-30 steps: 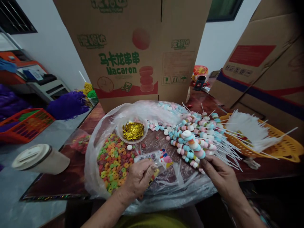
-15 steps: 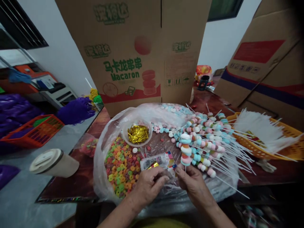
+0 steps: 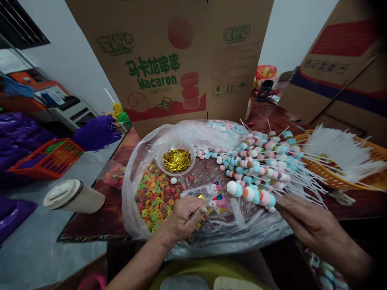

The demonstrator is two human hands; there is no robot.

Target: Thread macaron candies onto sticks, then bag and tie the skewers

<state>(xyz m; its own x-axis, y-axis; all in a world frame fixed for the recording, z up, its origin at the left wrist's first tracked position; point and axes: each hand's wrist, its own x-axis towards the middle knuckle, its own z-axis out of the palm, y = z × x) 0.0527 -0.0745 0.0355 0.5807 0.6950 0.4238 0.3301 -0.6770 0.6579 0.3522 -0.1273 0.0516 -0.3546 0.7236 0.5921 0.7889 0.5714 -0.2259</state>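
Observation:
In my right hand [image 3: 311,221], the fingers are closed at the stick end of a marshmallow skewer [image 3: 252,194]. This skewer, of white, blue and pink pieces, lies nearly level beside the pile of finished skewers [image 3: 266,161], its stick hidden by my fingers. My left hand [image 3: 188,213] is pinched over the plastic sheet, with shiny gold twist ties [image 3: 200,224] poking out from its fingers. Beneath and behind it lie printed plastic wrappers [image 3: 219,201]. Ring-shaped coloured cereal [image 3: 157,197] spreads left of that hand, and a clear bowl [image 3: 192,164] of gold ties stands behind.
A lidded cup [image 3: 75,196] stands at the table's left edge. A tall cardboard box [image 3: 169,96] rises behind the plastic bag [image 3: 130,193]. White sticks [image 3: 340,149] fill an orange basket [image 3: 375,149] on the right. Loose marshmallows [image 3: 208,154] lie near the box.
My right hand has moved right, and the skewer it held upright has tipped over to lie toward the pile. The left hand stays near the wrappers; the view has shifted slightly.

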